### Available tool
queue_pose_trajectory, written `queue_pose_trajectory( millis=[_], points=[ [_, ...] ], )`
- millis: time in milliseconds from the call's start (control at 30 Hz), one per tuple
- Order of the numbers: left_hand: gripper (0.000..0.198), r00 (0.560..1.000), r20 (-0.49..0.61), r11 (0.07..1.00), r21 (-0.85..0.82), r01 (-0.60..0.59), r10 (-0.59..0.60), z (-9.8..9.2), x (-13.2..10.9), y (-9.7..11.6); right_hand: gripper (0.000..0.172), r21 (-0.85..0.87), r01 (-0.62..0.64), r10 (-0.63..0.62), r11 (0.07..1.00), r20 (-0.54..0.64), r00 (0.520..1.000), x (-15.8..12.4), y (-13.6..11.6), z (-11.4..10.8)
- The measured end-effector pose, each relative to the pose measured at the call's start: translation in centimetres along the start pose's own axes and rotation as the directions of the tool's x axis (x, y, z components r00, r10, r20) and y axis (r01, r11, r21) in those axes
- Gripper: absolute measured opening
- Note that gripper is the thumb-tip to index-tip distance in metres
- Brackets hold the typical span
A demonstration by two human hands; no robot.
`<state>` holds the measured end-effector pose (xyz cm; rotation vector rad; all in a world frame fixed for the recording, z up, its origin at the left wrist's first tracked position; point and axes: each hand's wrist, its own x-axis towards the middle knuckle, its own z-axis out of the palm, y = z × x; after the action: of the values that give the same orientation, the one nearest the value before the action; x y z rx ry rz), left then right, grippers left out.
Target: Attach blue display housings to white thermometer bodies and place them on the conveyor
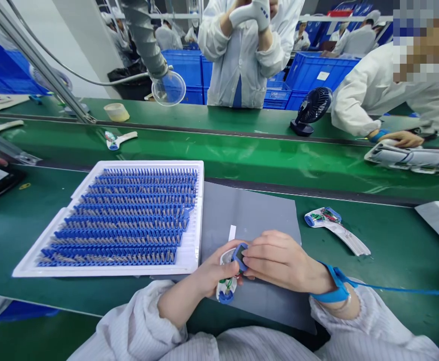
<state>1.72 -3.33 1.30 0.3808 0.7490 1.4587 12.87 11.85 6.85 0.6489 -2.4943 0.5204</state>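
My left hand (212,273) is wrapped round an opened white thermometer housing (226,288), shaped like a small pistol, with green circuitry and a blue ring at its near end. The fingers of my right hand (281,258) are closed on a blue-framed display (239,256) at the housing's upper side; its fingertips partly cover the dark screen. Both hands are above a grey mat (257,213). A blue strap (332,288) with a cord circles my right wrist. Right of the mat lies another open thermometer (338,228), its circuitry showing.
Left of the mat, a white tray (187,255) holds rows of small blue-and-metal parts. A thermometer (118,140) lies on the green belt (212,155) behind it. Beyond are a black fan (311,110), a hanging extraction hose (144,40), a small dish (116,112) and two co-workers.
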Motion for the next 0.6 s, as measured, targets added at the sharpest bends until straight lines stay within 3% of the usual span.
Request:
queue_pose_trajectory(
  millis=[67,167,400,600],
  points=[
    [0.069,1.0,-0.016,1.0,0.03,0.008,-0.007,0.0,0.1,0.0,0.014,0.006,-0.051,0.051,0.999,0.013,0.999,0.3,0.1,-0.4],
    [0.074,0.999,-0.032,0.996,0.081,0.027,-0.024,0.0,0.2,0.0,0.016,-0.119,-0.087,0.097,0.989,0.083,0.992,1.3,0.2,-1.1],
    [0.065,0.994,-0.081,0.992,0.092,0.083,-0.076,0.1,0.4,-0.1,0.022,-0.298,0.081,0.027,0.951,0.34,0.94,3.6,0.3,-1.8],
    [0.072,0.997,-0.049,0.998,0.016,0.062,-0.061,-0.1,0.5,-0.4,0.03,-0.333,0.122,-0.005,0.935,0.332,0.943,3.9,0.1,-1.9]
  ],
)
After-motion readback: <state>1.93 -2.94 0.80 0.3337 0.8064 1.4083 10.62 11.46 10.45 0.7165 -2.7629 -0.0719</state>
